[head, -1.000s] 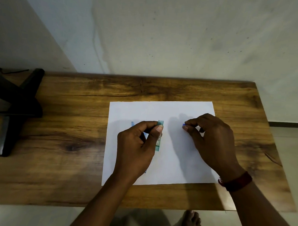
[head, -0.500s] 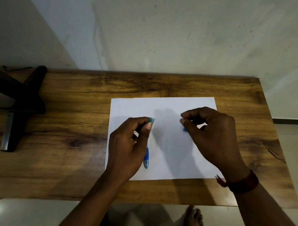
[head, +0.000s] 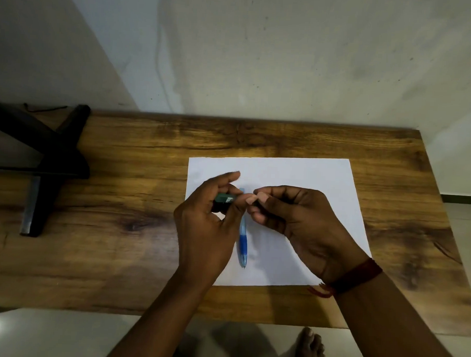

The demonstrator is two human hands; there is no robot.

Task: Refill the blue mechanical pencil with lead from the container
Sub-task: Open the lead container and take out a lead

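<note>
On the white paper (head: 310, 176) lies the blue mechanical pencil (head: 243, 240), tip toward me, its upper part hidden behind my fingers. Above the pencil, my left hand (head: 205, 231) grips a small green lead container (head: 224, 199), held sideways between thumb and fingers. My right hand (head: 302, 221) is curled, with thumb and forefinger pinched at the container's right end. Whether anything else sits inside the right hand is hidden.
The paper rests on a wooden table (head: 117, 254) against a pale wall. A black stand (head: 54, 165) lies across the table's left end. My bare foot (head: 310, 349) shows on the floor below the near edge.
The left hand turned the container sideways and lifted it off the pencil, which now shows on the paper. The right hand moved left to meet the container's end.
</note>
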